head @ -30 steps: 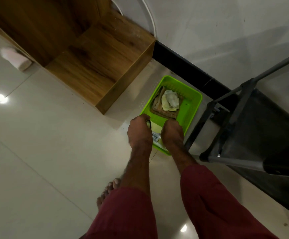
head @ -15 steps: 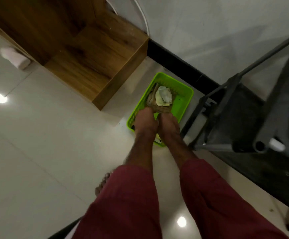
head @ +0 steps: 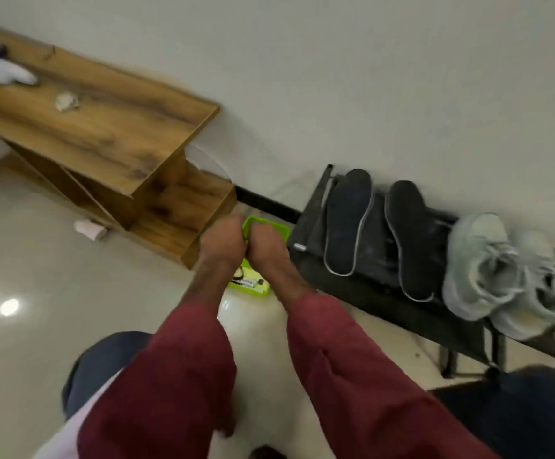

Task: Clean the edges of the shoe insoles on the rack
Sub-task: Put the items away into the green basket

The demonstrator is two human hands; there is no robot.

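Note:
Two dark insoles with pale edges lie side by side on a low black rack (head: 369, 294), the left insole (head: 347, 223) nearer me than the right insole (head: 408, 240). A green basket (head: 271, 224) stands on the floor just left of the rack. My left hand (head: 223, 238) and my right hand (head: 268, 248) are close together, reaching down into this basket with their backs to the camera. Their fingers are hidden, and so is most of the basket's contents. Both hands are apart from the insoles.
A pair of grey sneakers (head: 488, 266) sits on the rack to the right of the insoles. A wooden stepped shelf (head: 97, 127) stands left of the basket against the white wall, with a crumpled wad (head: 66, 101) on top. A small pale object (head: 90, 228) lies on the tiled floor.
The view has lifted and swung right, so the insoles and sneakers on the rack now show. My hands have moved deeper into the basket and cover the cloths seen before.

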